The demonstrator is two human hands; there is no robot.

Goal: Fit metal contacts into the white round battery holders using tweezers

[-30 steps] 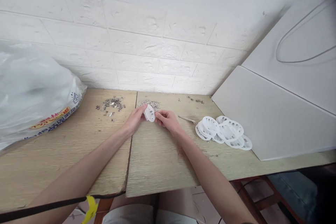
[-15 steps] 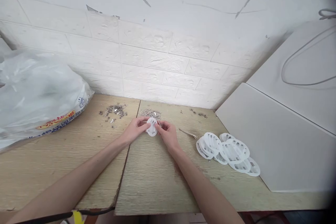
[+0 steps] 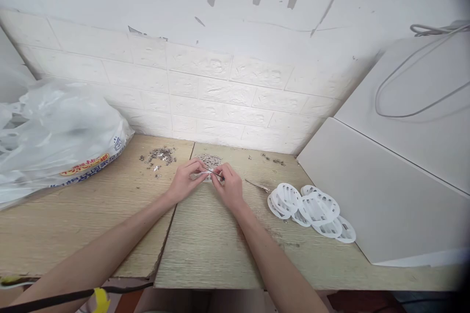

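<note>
While your left hand (image 3: 186, 181) pinches the white disc (image 3: 207, 178) from 9 o'clock, your right hand (image 3: 227, 183) pinches a thin rod (image 3: 214, 172) from 3 o'clock. Both hands have their fingers close together, not spread wide. The disc is between them, just on your side of a heap of shiny bits (image 3: 209, 160) at 12 o'clock. You likely hold it by one side to keep it firm and give the rod room; whether the rod touches it, you cannot tell from here. The disc looks tipped, so it shows as a thin strip, its long way running from 9 to 3. The rod slants from 10 to 4, with one end toward your left fingers. Another heap (image 3: 161, 155) lies at 10 o'clock, maybe for easy reach. The disc pile (image 3: 310, 208), between 3 and 4, seems placed there to leave you elbow room.
</note>
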